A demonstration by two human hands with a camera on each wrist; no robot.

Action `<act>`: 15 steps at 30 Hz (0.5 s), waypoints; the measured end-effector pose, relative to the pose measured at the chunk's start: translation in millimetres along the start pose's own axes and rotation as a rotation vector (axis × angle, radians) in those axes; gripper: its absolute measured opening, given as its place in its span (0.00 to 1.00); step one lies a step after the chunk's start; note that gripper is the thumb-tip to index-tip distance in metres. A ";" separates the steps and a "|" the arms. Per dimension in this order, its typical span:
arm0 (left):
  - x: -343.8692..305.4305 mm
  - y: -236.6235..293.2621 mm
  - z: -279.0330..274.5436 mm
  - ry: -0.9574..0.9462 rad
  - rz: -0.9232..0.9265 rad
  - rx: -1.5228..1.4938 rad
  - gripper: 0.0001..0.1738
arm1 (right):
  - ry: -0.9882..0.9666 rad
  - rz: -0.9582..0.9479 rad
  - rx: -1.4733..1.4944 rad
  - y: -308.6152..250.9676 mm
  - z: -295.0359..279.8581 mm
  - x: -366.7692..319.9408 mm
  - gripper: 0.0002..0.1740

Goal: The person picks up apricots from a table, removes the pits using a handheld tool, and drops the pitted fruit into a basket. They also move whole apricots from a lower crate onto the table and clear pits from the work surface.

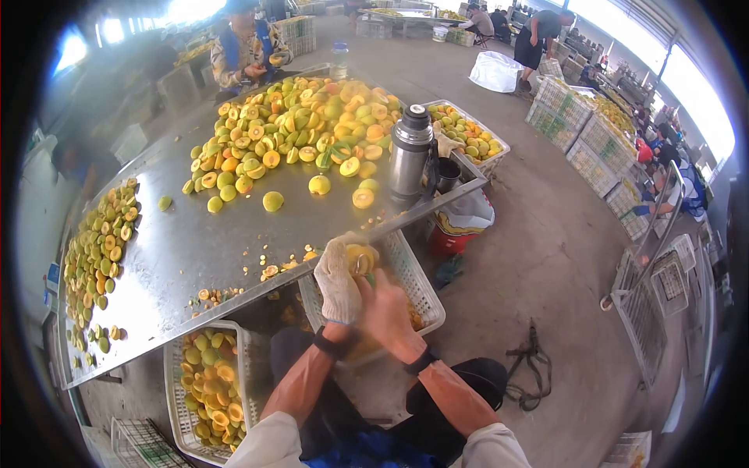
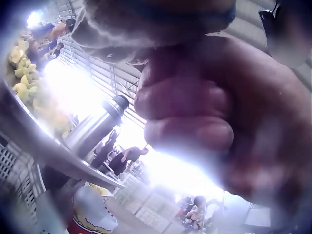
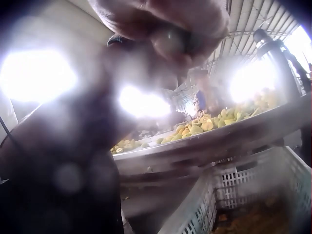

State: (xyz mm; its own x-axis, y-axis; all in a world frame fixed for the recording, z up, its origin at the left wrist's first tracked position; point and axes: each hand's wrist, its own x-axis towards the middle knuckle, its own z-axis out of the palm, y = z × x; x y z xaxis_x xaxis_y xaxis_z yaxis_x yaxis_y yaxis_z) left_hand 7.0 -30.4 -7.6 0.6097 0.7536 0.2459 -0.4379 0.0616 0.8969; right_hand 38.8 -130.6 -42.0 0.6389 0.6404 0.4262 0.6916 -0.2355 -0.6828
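Note:
In the head view, the gloved left hand [image 1: 339, 282] grips a yellow fruit half [image 1: 361, 260] above a white crate [image 1: 425, 300] at the table's front edge. The bare right hand [image 1: 388, 310] is close against it, its fingers curled round a small tool, of which a green bit [image 1: 370, 278] shows. The left wrist view shows the curled bare fingers [image 2: 187, 114] below the glove [image 2: 156, 24]. In the right wrist view the right hand [image 3: 170, 24] is curled at the top, what it holds being blurred.
Cut fruit [image 1: 300, 117] lies heaped on the metal table [image 1: 168, 265], with more at its left. A steel thermos [image 1: 411, 152] stands near the right corner. A crate of fruit halves [image 1: 173, 398] sits below left; a red bucket [image 1: 451, 240] stands below right. Another person [image 1: 248, 51] works across the table.

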 end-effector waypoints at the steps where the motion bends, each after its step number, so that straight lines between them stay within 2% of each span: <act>1: -0.8 0.8 2.3 0.001 -0.007 0.015 0.31 | 0.017 0.006 0.000 1.4 -0.4 -0.4 0.19; 5: -1.3 -7.2 0.8 -0.040 0.070 0.143 0.30 | -0.003 0.018 0.042 5.8 -3.6 -1.7 0.17; 8: -3.4 -5.1 5.4 0.001 0.021 0.085 0.31 | 0.005 0.048 0.156 1.8 -10.1 1.0 0.11; 10: -3.3 -4.9 1.3 -0.049 0.008 0.062 0.27 | 0.011 0.076 0.251 -8.0 -19.2 6.7 0.14; 13: -1.8 1.1 -5.8 -0.106 -0.026 0.053 0.28 | -0.065 0.062 0.178 -12.4 -25.4 2.8 0.09; 15: -3.8 3.7 -7.4 -0.128 -0.043 0.072 0.29 | -0.096 0.045 0.293 -12.1 -30.1 2.2 0.13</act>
State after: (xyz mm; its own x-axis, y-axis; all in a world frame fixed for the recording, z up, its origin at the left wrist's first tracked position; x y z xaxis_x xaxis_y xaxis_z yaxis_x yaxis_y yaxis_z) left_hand -1.8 -28.1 -7.9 0.7078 0.6617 0.2475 -0.3638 0.0410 0.9306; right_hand 42.0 -148.3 -15.0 0.6226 0.7033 0.3430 0.5275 -0.0534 -0.8479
